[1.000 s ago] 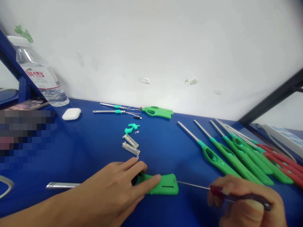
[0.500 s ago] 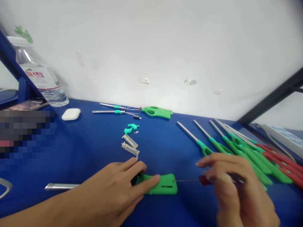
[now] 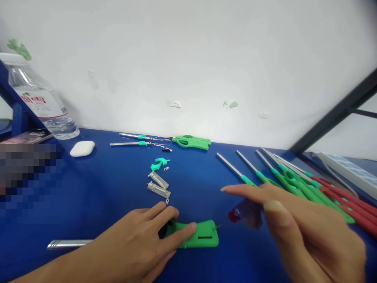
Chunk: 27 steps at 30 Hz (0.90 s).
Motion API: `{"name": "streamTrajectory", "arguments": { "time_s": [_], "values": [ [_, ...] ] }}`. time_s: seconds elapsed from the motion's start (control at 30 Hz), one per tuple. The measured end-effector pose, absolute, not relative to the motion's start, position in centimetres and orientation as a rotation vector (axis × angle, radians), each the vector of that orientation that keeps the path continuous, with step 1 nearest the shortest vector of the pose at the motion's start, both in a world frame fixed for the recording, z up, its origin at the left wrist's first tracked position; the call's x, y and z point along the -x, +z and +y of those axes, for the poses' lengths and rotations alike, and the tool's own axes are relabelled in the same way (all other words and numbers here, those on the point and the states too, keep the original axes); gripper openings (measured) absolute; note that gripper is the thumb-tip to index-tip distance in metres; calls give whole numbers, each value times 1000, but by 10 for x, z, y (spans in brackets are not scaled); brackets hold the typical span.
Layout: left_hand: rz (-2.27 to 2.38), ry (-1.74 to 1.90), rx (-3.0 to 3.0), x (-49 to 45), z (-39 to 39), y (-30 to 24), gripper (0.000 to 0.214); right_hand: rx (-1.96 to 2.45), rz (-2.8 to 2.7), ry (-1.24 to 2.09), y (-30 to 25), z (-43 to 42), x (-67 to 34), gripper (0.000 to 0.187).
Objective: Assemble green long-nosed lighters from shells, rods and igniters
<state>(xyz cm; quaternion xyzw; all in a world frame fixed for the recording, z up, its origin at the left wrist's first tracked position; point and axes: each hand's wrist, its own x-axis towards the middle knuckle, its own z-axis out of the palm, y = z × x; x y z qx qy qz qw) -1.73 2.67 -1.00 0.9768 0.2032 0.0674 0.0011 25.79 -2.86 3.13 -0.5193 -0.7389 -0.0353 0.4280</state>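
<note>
My left hand is closed over a green gas lighter lying on its side, pressing it to the table. The lighter's silver tube sticks out to the left beyond my wrist, and its handle end with a dark slot points right. My right hand holds a screwdriver with a clear red handle, partly hidden behind the fingers. Its thin shaft is blurred and seems to meet the lighter's right end. The index finger stretches out above the handle.
Two clear fuel tanks, a teal trigger piece and small bits lie ahead. Behind them are loose metal tubes and green lighter shells. Green and red lighters line the right; a water bottle and white case stand left.
My right hand has moved left and slightly up, with the screwdriver's handle now closer to the lighter and more tilted. The left hand keeps its hold; the whole view has shifted slightly.
</note>
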Motion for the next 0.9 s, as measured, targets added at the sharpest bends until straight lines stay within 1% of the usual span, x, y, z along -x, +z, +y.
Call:
{"name": "streamTrajectory", "arguments": {
  "time_s": [0.13, 0.27, 0.33, 0.4, 0.5, 0.57, 0.63, 0.73, 0.8, 0.83, 0.9],
  "values": [
    [625, 205, -3070, 17, 26, -10, 68, 1269, -1729, 223, 35, -25, -257, 21],
    [636, 234, -3078, 17, 26, -10, 68, 1241, -1555, 479, 40, -18, -248, 46],
    [634, 232, -3081, 17, 26, -10, 69, 1272, -1476, 638, 42, -18, -246, 44],
    [624, 216, -3076, 17, 27, -10, 70, 1303, -1425, 869, 43, -20, -247, 44],
    [625, 191, -3059, 17, 27, -10, 73, 1267, -1421, 1134, 43, -22, -256, 57],
    [633, 179, -3056, 17, 27, -10, 75, 1232, -1439, 1206, 43, -22, -261, 61],
    [634, 178, -3061, 17, 27, -10, 75, 1242, -1415, 1238, 44, -22, -263, 58],
    [641, 178, -3068, 18, 26, -10, 74, 1318, -1337, 1121, 46, -21, -257, 50],
    [643, 191, -3073, 18, 26, -10, 73, 1356, -1297, 1009, 47, -22, -252, 55],
    [647, 206, -3076, 18, 26, -10, 73, 1360, -1292, 996, 47, -22, -251, 57],
    [652, 246, -3084, 18, 26, -11, 72, 1359, -1291, 1042, 46, -22, -254, 52]
  ]
}}
